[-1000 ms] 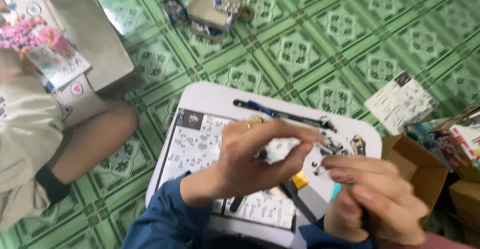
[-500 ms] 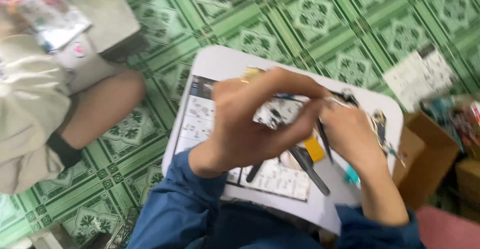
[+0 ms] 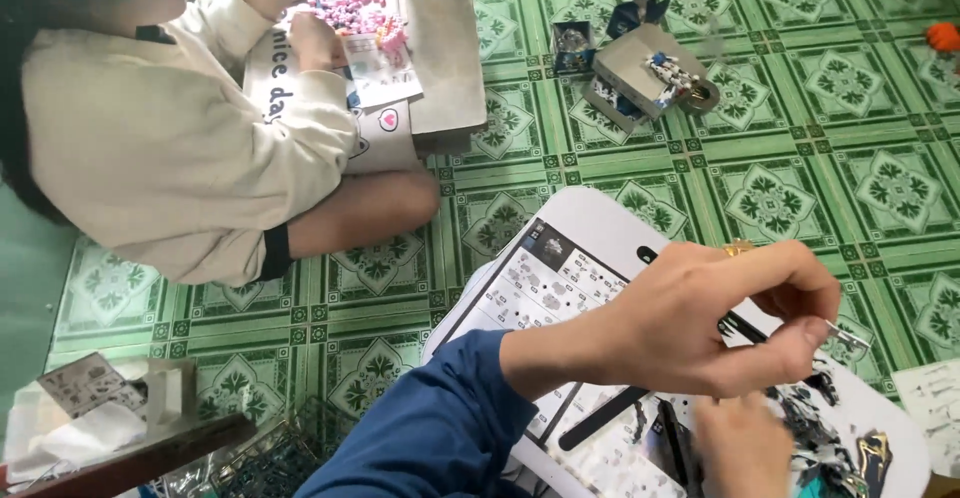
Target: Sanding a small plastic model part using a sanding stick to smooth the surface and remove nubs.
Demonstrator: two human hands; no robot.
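Green tiled floor (image 3: 820, 128) wider now, left hand (image 3: 700, 323) raised pinching small part (image 3: 848, 336)

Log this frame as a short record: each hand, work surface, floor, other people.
left hand: raised over the tray, thumb and forefinger pinching a small silvery part
right hand: low over the tray, grip unclear
work surface: white tray with an instruction sheet
floor: green patterned tiles, small grey box
other people: person in a cream top, seated, hands on pink pieces
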